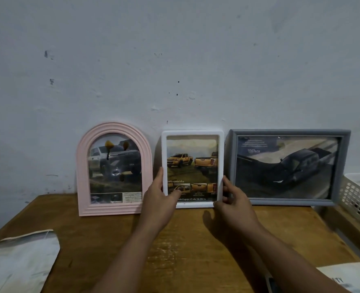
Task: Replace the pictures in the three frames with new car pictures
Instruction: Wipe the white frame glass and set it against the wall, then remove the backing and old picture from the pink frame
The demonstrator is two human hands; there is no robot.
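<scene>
— Against the wall (174, 60), on the wooden table (185, 240)?
— Grey frame (288, 168) rightmost, dark pickup inside. Pink arched frame (113, 169) leftmost, grey truck inside. White frame (192, 169) between, upright, yellow pickups showing.
— And gripping that middle one?
— Left hand (161, 197), thumb over the left edge. Right hand (230, 199), fingers curled round the right edge.
— Elsewhere?
— White basket (358, 197) far right; papers (20, 259) at the near left.

A plain room in a home, it seems. A worn wooden table (185, 240) stands against a scuffed, chipped white wall (174, 60), with a white plastic basket (358, 199) beside it.
</scene>
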